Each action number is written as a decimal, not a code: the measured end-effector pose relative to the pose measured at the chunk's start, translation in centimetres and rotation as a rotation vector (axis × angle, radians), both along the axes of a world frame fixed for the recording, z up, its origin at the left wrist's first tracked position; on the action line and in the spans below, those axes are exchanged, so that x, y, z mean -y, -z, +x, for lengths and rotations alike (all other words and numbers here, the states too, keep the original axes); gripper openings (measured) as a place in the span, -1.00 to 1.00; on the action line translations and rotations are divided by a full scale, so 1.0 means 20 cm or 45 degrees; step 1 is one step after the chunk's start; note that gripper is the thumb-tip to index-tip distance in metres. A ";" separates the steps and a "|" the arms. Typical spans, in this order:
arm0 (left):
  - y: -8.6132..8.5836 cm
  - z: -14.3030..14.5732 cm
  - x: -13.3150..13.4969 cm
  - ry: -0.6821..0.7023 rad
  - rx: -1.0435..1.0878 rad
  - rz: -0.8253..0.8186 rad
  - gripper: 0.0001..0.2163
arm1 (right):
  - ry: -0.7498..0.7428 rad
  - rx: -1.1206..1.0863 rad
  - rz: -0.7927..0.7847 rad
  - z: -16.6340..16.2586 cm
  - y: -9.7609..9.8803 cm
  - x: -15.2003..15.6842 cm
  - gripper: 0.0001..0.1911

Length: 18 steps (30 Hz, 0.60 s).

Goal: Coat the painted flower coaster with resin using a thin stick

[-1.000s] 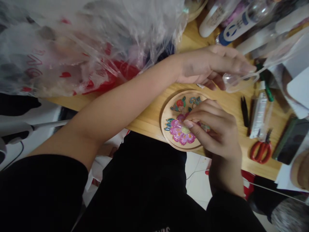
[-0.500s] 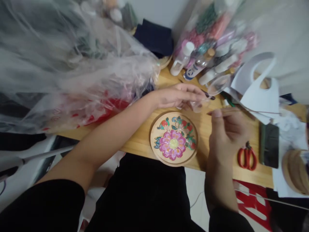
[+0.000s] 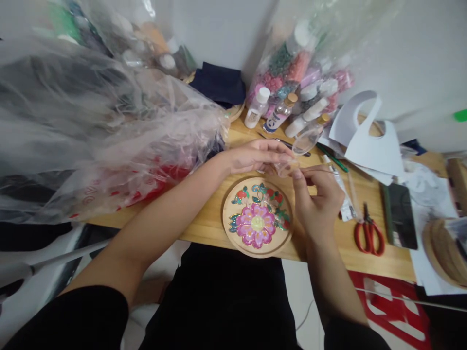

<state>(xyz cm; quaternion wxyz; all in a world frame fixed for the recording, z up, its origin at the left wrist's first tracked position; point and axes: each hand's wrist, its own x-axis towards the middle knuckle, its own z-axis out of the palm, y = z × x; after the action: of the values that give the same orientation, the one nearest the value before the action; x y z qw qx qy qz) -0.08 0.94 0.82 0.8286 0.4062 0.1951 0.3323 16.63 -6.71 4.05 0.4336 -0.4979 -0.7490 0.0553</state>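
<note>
Your left hand [image 3: 260,156], loosely curled, has a clear cup [image 3: 284,170] at its fingertips; the round wooden plate [image 3: 230,206] with its pink flower [image 3: 256,224] lies on the near side of both hands; the thin stick [image 3: 320,168] runs roughly left to right, its left end just beside the cup, contact unclear; your right hand [image 3: 321,197], to the right of the cup, pinches that stick between thumb and fingers

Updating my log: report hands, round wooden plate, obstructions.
Left hand holds small clear plastic cup; right hand pinches thin brown stick beside it. Wooden plate with pink flower, untouched. Red-handled scissors aside, not blocking.
</note>
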 end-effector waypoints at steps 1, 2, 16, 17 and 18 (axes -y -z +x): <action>0.00 0.00 0.00 -0.001 -0.002 -0.006 -0.60 | 0.009 -0.048 -0.036 0.00 0.00 0.00 -0.78; 0.00 0.00 0.00 -0.003 -0.008 -0.010 -0.60 | 0.019 -0.112 -0.085 0.00 0.00 0.01 -0.78; -0.02 0.00 0.00 -0.013 -0.072 -0.001 -0.71 | -0.312 -0.815 -0.431 0.03 -0.04 0.03 -0.76; -0.02 0.00 0.01 -0.020 -0.081 0.003 -0.72 | -0.421 -0.726 -0.430 0.03 -0.05 0.04 -0.79; -0.02 0.00 0.01 -0.026 -0.091 0.004 -0.73 | -0.544 -0.611 -0.444 0.02 -0.06 0.06 -0.83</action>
<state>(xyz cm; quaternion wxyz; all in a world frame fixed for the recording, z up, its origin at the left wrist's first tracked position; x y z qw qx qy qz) 0.02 0.79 1.28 0.8169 0.4172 0.2280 0.3264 17.07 -7.84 5.31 0.4843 -0.3695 -0.6924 0.3867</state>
